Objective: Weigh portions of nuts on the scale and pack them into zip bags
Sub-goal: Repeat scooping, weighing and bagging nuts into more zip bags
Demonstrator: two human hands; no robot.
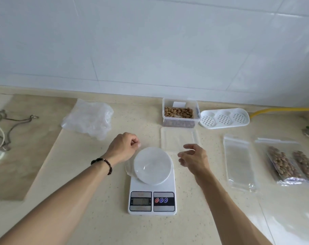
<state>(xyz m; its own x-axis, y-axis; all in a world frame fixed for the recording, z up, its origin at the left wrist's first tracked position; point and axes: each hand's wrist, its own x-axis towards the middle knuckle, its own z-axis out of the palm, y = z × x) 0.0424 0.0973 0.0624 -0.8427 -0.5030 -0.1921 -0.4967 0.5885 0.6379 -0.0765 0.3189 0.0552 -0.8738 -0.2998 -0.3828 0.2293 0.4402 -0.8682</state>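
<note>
Nuts (178, 112) in clear tub (181, 121), empty dish (152, 165) on scale (152, 202)

1. You can read no text, brand or label anywhere here.
2. Your scale (152, 181) shows digits on its display (141, 201), too blurred to make out.

**One head-worn view, looking forward and down**

A single wide-angle camera sat on the person's head, facing the tiled wall (150, 41) and tilted down over the bench (100, 218). It was close: both forearms reached in from the bottom edge.
</note>
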